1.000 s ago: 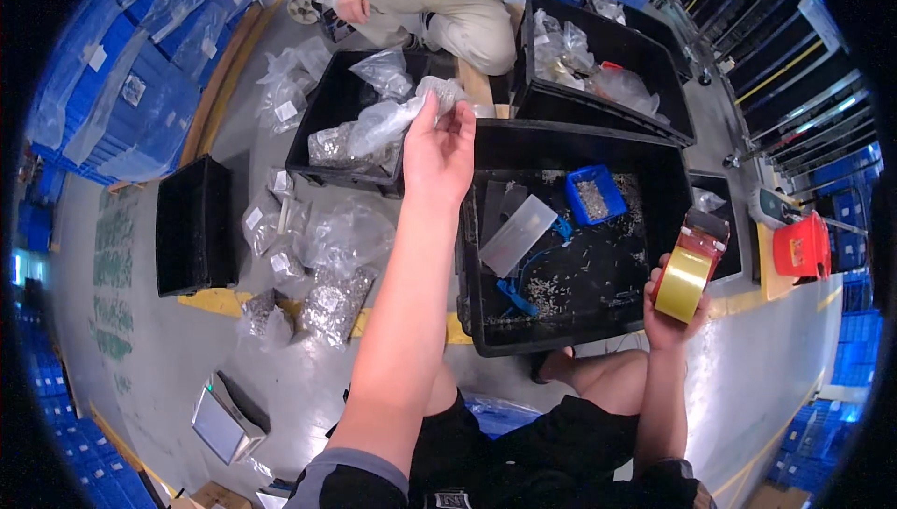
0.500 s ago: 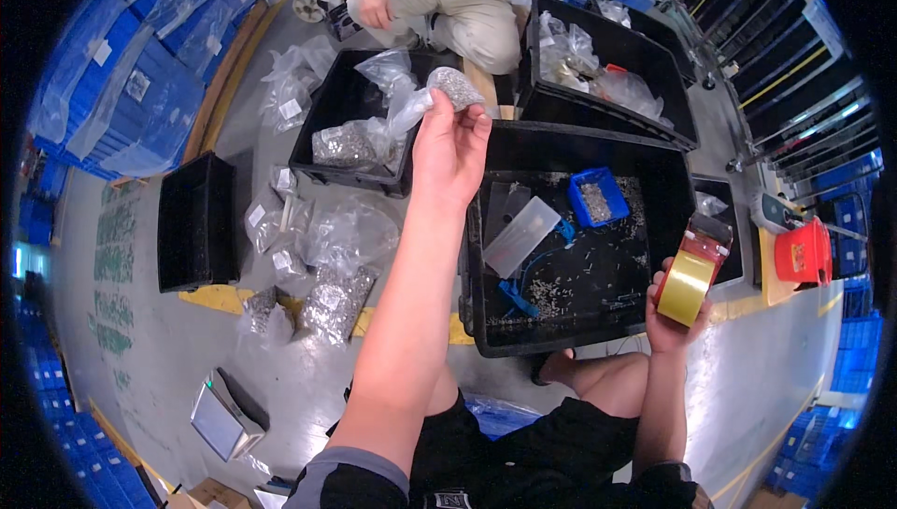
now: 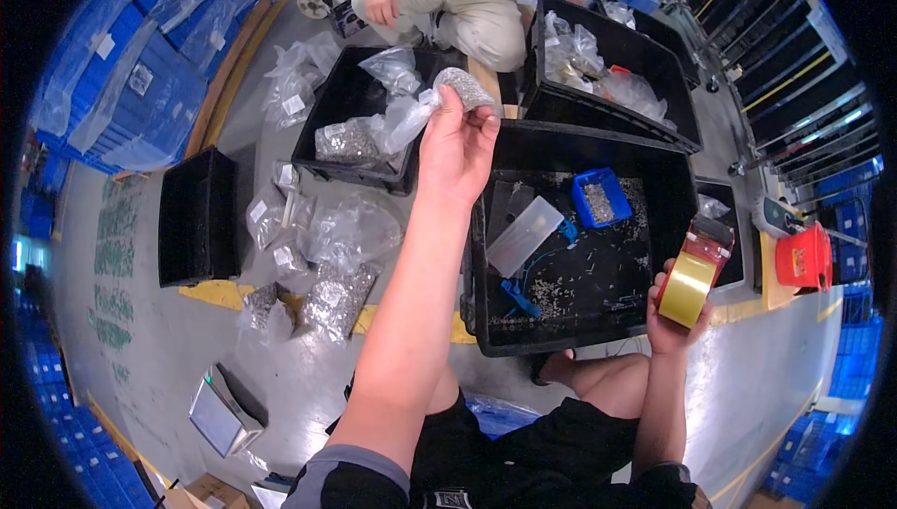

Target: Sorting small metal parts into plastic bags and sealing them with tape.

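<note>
The small filled bag [image 3: 467,89] is held in my left grip [image 3: 457,147], pinched between the thumb and the fingers, so this grip is closed on it. Its filled end rises beyond my fingertips, and whitish plastic extends to the left of them. My right grip [image 3: 667,324] is closed around a tape dispenser [image 3: 690,289] with a wide yellow roll. To the left of my left grip stands a black crate [image 3: 351,176] with other bags inside. Between my two grips lies a large black tub [image 3: 589,271]; in it I see a small blue bin [image 3: 579,197], a clear plastic box [image 3: 525,236] and scattered little pieces. Nearer to me than the left grip, and to its left, filled bags [image 3: 338,302] rest on the floor [image 3: 308,388]. Beyond it, a co-worker [image 3: 467,14] is crouching.
</note>
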